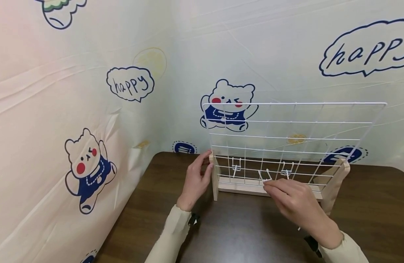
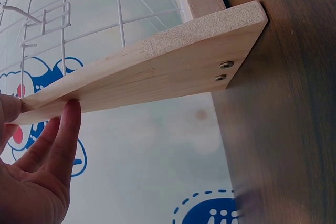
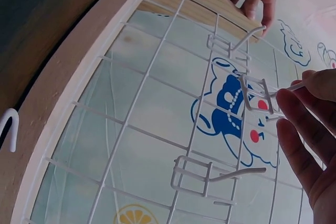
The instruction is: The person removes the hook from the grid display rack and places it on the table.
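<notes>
A white wire grid stands upright in a wooden base with side panels. My left hand grips the left wooden panel near its upper end, thumb on one side and fingers on the other. With thumb and fingertips, my right hand pinches the prong of a white wire hook at the grid's lower front. Whether this hook is latched on a grid wire, I cannot tell. Two similar hooks hang on the grid to either side, a left hook and a right hook.
Beneath the rack is a dark brown wooden table. A printed cloth with bears and lettering hangs behind and to the left. One white curved wire end shows beyond the wooden base in the right wrist view.
</notes>
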The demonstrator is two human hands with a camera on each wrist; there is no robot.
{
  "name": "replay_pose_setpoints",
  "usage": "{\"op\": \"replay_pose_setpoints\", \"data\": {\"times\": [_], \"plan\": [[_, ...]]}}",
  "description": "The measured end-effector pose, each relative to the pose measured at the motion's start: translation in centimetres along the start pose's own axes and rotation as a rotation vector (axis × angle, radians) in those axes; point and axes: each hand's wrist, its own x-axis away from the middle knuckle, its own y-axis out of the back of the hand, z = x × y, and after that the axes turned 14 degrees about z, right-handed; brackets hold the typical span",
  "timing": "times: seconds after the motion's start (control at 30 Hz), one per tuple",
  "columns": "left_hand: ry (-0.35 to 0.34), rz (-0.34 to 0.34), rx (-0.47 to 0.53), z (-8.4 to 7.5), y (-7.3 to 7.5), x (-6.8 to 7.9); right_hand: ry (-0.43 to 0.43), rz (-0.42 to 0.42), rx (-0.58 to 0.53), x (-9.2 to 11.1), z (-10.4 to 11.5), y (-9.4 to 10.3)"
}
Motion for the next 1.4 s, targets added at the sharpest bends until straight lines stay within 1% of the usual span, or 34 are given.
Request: {"op": "replay_pose_setpoints", "data": {"times": [0.17,0.37,0.67,1.07,1.4], "plan": [[-0.012,-0.004,0.0,0.0,0.0,-0.1,0.006,-0.005,0.002,0.1,0.0,0.0],[-0.001,-0.001,-0.008,0.0,0.0,-0.1,0.009,-0.008,0.008,0.2,0.0,0.0],[0.008,0.001,-0.017,0.0,0.1,0.0,0.007,0.008,0.013,0.5,0.0,-0.1],[-0.025,-0.012,-0.013,0.0,0.0,0.0,0.004,0.03,0.016,0.8,0.0,-0.2],[-0.004,-0.004,-0.005,-0.1,0.0,0.1,0.005,0.045,0.017,1.0,0.0,-0.3]]}}
